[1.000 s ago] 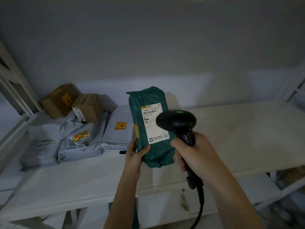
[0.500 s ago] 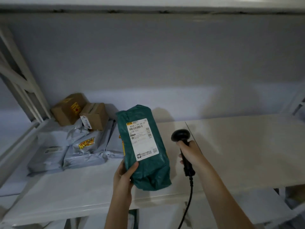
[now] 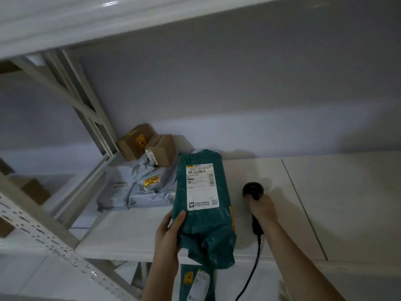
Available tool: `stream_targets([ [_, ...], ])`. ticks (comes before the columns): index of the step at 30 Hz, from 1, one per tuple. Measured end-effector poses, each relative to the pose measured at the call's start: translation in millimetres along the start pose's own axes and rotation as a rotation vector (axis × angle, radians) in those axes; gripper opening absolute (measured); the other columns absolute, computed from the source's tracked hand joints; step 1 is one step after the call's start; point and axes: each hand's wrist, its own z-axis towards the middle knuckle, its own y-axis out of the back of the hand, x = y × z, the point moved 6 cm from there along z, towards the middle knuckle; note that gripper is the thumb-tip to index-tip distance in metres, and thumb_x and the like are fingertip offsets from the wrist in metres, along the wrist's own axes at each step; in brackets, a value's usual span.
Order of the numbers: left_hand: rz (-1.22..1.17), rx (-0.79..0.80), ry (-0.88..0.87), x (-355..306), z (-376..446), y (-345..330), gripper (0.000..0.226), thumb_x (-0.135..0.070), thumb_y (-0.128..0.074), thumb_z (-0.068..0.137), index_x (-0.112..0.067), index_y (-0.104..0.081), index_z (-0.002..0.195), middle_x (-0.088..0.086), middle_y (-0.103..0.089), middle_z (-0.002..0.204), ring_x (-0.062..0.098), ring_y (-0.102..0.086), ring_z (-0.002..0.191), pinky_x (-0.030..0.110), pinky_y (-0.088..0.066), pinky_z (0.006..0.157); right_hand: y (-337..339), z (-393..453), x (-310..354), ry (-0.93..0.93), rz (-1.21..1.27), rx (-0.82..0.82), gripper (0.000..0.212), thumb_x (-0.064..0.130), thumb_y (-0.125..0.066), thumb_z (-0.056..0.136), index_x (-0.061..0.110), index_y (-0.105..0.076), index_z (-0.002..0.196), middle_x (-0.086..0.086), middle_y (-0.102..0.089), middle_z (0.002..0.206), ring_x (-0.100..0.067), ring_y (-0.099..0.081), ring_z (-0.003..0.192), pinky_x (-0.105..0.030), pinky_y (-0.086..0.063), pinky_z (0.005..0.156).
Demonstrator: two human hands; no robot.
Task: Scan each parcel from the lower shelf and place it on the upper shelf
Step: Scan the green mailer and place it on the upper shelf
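- Left hand (image 3: pixel 168 230) has the green parcel (image 3: pixel 204 205) pinched at its lower left edge, thumb across the front, label facing up. The parcel is held upright over the front of the shelf board (image 3: pixel 347 203), around 6 o'clock in the head view.
- Right hand (image 3: pixel 262 210) is wrapped round the scanner (image 3: pixel 252 191) handle, at 3 o'clock from the parcel, head down near the board.
- Looks like it's placing time, I'd say. Slide it in next to the grey mailers (image 3: pixel 138 187) at 9 o'clock, label up.
- Support the bottom; that soft bag sags.
- Another green one (image 3: pixel 195 281) waits below at 6 o'clock.
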Motion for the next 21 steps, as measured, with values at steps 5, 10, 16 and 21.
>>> stream_targets([
  [5,-0.021,-0.085,0.018,-1.6,-18.5,18.7,0.031,-0.018,-0.065,0.084,-0.007,-0.063,0.112,0.015,-0.072,0.103,0.034,-0.067,0.097,0.039,-0.054,0.075,16.5,-24.2,10.0,0.069,-0.213,-0.23,0.056,0.042,-0.059,0.086,-0.005,-0.056,0.116,-0.024,-0.057,0.115,-0.038,-0.056,0.104,-0.041,-0.049,0.084],
  [10,-0.011,-0.086,0.038,-4.7,-26.7,10.1,0.021,-0.018,-0.066,0.083,-0.005,-0.062,0.098,0.018,-0.07,0.101,0.035,-0.065,0.094,0.039,-0.053,0.071,21.9,-135.6,44.8,0.789,0.303,-0.133,0.05,0.042,-0.038,0.089,0.017,-0.052,0.13,0.001,-0.045,0.142,-0.005,-0.039,0.132,-0.017,-0.032,0.108],
  [16,-0.021,0.059,0.019,-9.1,-34.0,-4.8,0.029,-0.024,-0.063,0.081,-0.004,-0.064,0.102,0.017,-0.072,0.103,0.034,-0.066,0.098,0.042,-0.052,0.085,-4.1,-179.5,34.6,0.579,0.627,0.312,0.064,0.059,-0.038,0.085,0.041,-0.027,0.145,0.021,-0.032,0.151,-0.001,-0.03,0.14,-0.043,-0.027,0.117],
  [21,0.158,0.338,-0.033,-11.7,-55.1,-4.9,0.055,-0.041,-0.068,0.065,-0.031,-0.058,0.118,-0.002,-0.067,0.121,0.02,-0.061,0.113,0.04,-0.045,0.099,10.1,-206.8,47.4,0.555,0.637,0.293,0.06,0.062,-0.044,0.076,0.059,-0.024,0.133,0.039,-0.026,0.144,0.015,-0.026,0.134,-0.026,-0.027,0.116],
])
